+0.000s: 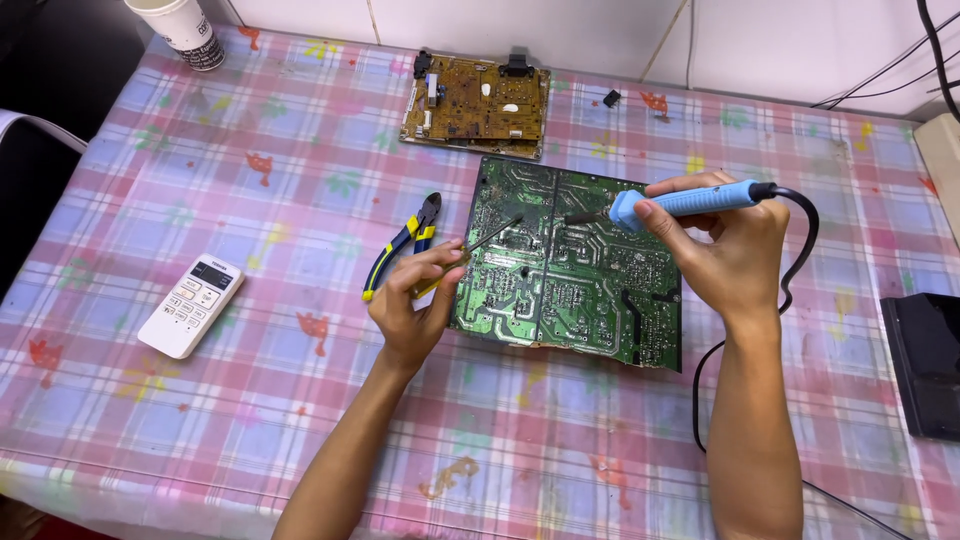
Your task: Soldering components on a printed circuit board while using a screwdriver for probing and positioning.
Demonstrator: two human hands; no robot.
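A large green circuit board [575, 270] lies solder side up on the checked tablecloth [250, 160]. My right hand [725, 255] grips a blue soldering iron [690, 203], its dark tip pointing left over the board's upper middle; a black cord runs from its rear end. My left hand [415, 300] pinches a thin metal tool [490, 236] with a yellow handle, whose tip rests on the board's upper left part. The two tips are a short way apart.
Blue and yellow cutting pliers [405, 243] lie just left of the board. A white remote control [190, 305] sits further left. A brown circuit board [478, 103] lies at the back, a paper cup [185, 30] at the far left corner, a black box [925, 362] at right.
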